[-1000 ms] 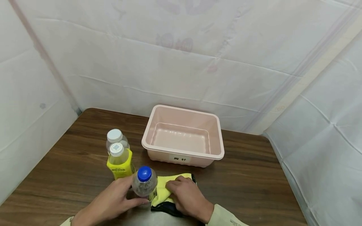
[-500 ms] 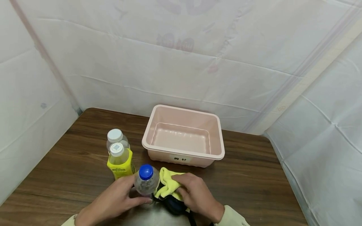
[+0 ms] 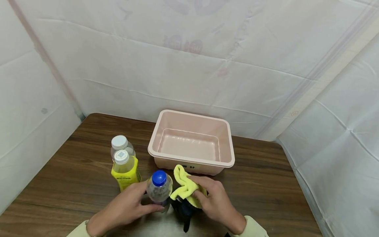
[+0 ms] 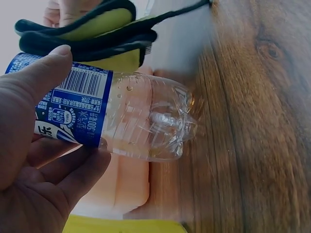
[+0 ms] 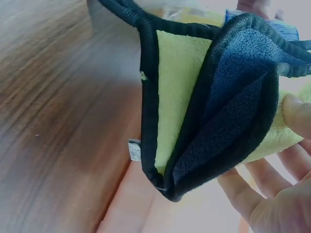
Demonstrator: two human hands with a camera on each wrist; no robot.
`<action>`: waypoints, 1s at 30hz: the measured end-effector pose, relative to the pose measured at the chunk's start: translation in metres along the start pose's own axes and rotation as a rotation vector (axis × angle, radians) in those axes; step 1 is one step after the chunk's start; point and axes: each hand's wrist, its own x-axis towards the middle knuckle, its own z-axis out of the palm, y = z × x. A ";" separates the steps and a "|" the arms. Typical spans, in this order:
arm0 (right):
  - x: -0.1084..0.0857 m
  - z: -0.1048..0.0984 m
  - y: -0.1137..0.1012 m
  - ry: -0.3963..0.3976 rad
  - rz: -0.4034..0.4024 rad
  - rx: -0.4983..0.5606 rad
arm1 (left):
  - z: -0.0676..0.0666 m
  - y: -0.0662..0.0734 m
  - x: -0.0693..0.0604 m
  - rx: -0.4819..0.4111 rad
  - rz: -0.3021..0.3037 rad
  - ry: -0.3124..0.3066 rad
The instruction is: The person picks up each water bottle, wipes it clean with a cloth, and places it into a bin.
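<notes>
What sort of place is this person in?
I can't be sure, but maybe a small screened-off work corner: white sheeting rises behind and beside a wooden table, where the left hand holds a bottle and the right hand holds a cloth.

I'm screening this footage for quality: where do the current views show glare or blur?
Head: small highlights on the floor of the pink bin; left wrist: bright glints on the clear bottle; right wrist: white washout behind the right hand, the tabletop blurred.
</notes>
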 end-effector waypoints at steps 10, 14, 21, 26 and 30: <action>0.003 -0.011 -0.005 0.054 -0.007 0.149 | 0.003 0.003 0.009 -0.019 -0.011 -0.024; 0.004 -0.014 -0.007 0.071 -0.017 0.185 | 0.004 0.003 0.011 -0.029 -0.025 -0.030; 0.003 -0.018 -0.006 0.109 -0.058 0.201 | 0.008 0.005 0.018 -0.067 -0.034 -0.050; 0.002 -0.019 -0.004 0.109 -0.030 0.217 | 0.011 0.005 0.022 -0.061 -0.030 -0.063; 0.001 -0.021 -0.004 0.107 0.014 0.222 | 0.013 0.004 0.025 -0.036 -0.011 -0.049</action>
